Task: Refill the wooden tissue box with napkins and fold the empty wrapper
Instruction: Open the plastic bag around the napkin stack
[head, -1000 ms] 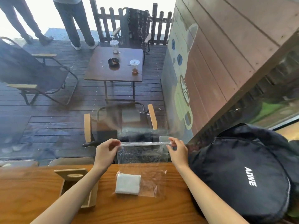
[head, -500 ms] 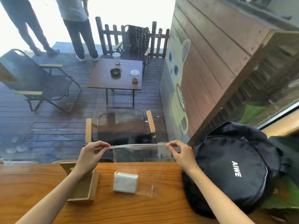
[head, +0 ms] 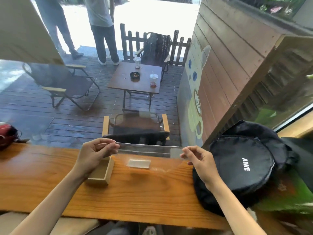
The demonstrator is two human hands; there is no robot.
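Note:
A clear plastic wrapper (head: 149, 150) is stretched between my two hands above the far edge of the wooden counter (head: 138, 192). My left hand (head: 96, 154) pinches its left end and my right hand (head: 198, 158) pinches its right end. Below the wrapper, a small stack of white napkins (head: 139, 164) lies inside it near the counter. The open wooden tissue box (head: 101, 172) sits on the counter under my left wrist, partly hidden by it.
A black round bag (head: 240, 167) marked AIWE rests on the counter's right end, close to my right hand. A red item (head: 6, 134) lies at the far left. Beyond the glass are deck chairs, a table with cups, and two standing people.
The view has tilted up and widened. My hands have stretched the wrapper flatter and lower, close to the counter, and the napkin stack now appears nearer the far edge.

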